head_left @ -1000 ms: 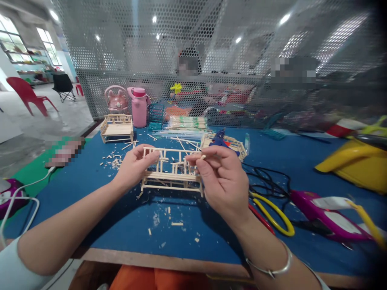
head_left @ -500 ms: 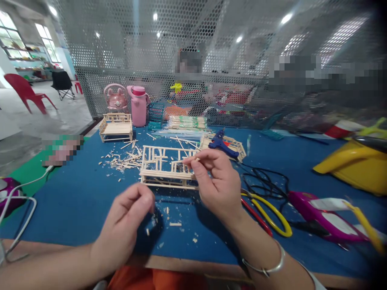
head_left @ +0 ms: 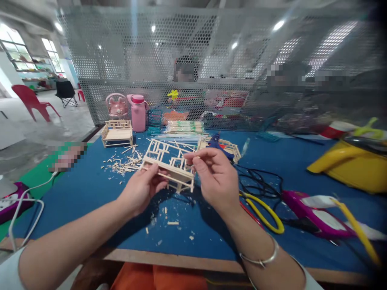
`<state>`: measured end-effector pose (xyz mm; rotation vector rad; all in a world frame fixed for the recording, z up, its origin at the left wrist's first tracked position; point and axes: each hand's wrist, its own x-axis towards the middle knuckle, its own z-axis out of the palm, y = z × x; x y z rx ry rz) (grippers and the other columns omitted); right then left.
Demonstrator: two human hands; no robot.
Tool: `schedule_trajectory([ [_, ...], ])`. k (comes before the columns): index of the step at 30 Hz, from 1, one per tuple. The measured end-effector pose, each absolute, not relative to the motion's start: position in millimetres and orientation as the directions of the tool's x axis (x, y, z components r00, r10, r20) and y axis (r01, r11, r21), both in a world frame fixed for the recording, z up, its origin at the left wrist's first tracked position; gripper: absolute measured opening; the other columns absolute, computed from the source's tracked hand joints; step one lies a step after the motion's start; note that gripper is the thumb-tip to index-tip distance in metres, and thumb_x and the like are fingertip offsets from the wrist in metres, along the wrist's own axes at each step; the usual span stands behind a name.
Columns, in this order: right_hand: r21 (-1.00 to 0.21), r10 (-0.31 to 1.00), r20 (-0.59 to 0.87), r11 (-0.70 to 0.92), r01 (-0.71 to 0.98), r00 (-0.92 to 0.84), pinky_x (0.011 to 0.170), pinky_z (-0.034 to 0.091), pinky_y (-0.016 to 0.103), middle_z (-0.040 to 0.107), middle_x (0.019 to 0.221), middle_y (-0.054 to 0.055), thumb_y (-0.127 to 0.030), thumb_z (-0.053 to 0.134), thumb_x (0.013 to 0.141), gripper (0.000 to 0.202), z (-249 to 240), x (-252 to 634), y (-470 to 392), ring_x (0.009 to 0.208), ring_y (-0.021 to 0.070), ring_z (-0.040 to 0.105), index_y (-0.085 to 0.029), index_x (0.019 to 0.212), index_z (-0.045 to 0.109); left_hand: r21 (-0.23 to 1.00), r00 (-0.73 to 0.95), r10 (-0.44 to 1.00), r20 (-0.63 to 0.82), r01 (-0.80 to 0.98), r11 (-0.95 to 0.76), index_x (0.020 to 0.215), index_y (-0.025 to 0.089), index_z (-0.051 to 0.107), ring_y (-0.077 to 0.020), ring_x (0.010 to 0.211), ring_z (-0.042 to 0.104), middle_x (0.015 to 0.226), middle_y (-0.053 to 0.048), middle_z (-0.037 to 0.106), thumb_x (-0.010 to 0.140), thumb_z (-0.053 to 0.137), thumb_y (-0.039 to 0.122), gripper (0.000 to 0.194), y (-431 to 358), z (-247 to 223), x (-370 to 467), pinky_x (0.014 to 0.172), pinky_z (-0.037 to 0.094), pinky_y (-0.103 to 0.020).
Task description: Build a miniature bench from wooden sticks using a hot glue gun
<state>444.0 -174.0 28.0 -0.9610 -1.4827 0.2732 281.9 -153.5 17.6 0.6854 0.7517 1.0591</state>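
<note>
While the left hand [head_left: 137,191] had hung clear of the stick frame [head_left: 171,169] in the previous picture, it now gripped the frame near its left end, and the frame, level before, had tipped so that its right end sat lower. The thumb lay over the near edge and the other left fingers [head_left: 160,184] curled beneath it, closed on the sticks. At the frame's right end, the right hand [head_left: 219,181] had its thumb and forefinger pinched together just beside the upright lattice; whether they held a small piece could not be told. The frame was in the middle of the picture, over the blue surface [head_left: 121,219], right of the scattered stick scraps [head_left: 130,163]. It looked like a small bench of pale, thin sticks, with an open back of uneven rectangles, a narrow band of sticks laid side by side, and a rail and short legs below.
</note>
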Motion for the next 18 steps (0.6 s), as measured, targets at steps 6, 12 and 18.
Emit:
schedule_trajectory([
  [6,-0.673,0.648,0.736,0.665,0.325,0.199,0.056,0.049,0.021,0.061,0.068,-0.004,-0.018,0.062,0.079,0.006,52,460,-171,0.057,0.0078,0.058,-0.022,0.079,0.058,0.882,0.489,0.870,-0.058,-0.384,0.274,0.066,0.014,0.054,-0.0084,0.052,0.052,0.058,0.001,0.053,0.080,0.060,0.040,0.031,-122,18,271,0.058,0.051,-0.023],
  [12,-0.594,0.705,0.699,0.664,0.454,-0.117,0.070,0.054,0.030,0.069,0.081,0.002,-0.019,0.062,0.079,0.002,55,452,-172,0.075,0.0143,0.066,-0.021,0.079,0.063,0.876,0.456,0.890,-0.015,-0.423,0.232,0.066,0.015,0.050,-0.0054,0.049,0.050,0.055,0.005,0.052,0.071,0.071,0.041,0.034,-136,11,270,0.053,0.049,-0.018],
  [18,-0.348,0.653,0.718,0.638,0.687,-0.242,0.090,0.047,0.040,0.065,0.112,0.008,-0.020,0.063,0.079,0.007,55,447,-171,0.105,0.0210,0.060,-0.020,0.081,0.070,0.864,0.447,0.895,0.002,-0.452,0.224,0.069,0.016,0.043,-0.0068,0.056,0.058,0.060,0.003,0.060,0.064,0.078,0.035,0.039,-150,11,267,0.060,0.051,-0.020],
])
